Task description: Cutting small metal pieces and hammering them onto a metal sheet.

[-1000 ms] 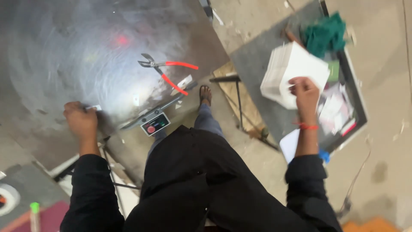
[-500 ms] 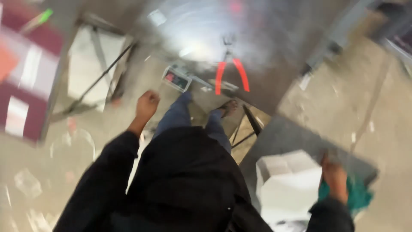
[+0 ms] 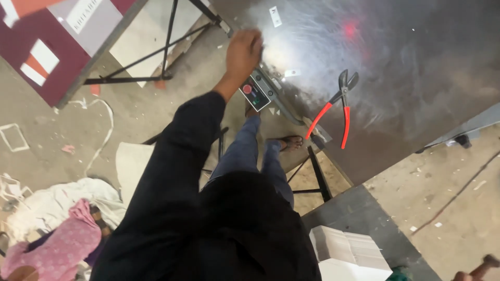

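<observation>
My left hand (image 3: 242,52) reaches forward in a black sleeve, and its fingers curl over the near edge of a shiny metal table (image 3: 416,57). Just below the hand, a small control box (image 3: 254,91) with a red and a green button is fixed to that edge. Red-handled snips (image 3: 337,106) lie on the metal sheet to the right of the hand, untouched. Only a sliver of my right hand (image 3: 478,269) shows at the bottom right corner, a little right of a white stack of sheets (image 3: 350,254) on a grey surface (image 3: 359,213).
A maroon board (image 3: 57,52) lies on a black folding stand (image 3: 166,47) at the upper left. Pink and white cloths (image 3: 62,229) are heaped on the floor at lower left. My legs and a sandalled foot (image 3: 288,141) stand by the table's black frame.
The view has swung round sharply. My left hand stays at the metal table's edge by the control box. My right hand has slipped almost out of view beside the white stack.
</observation>
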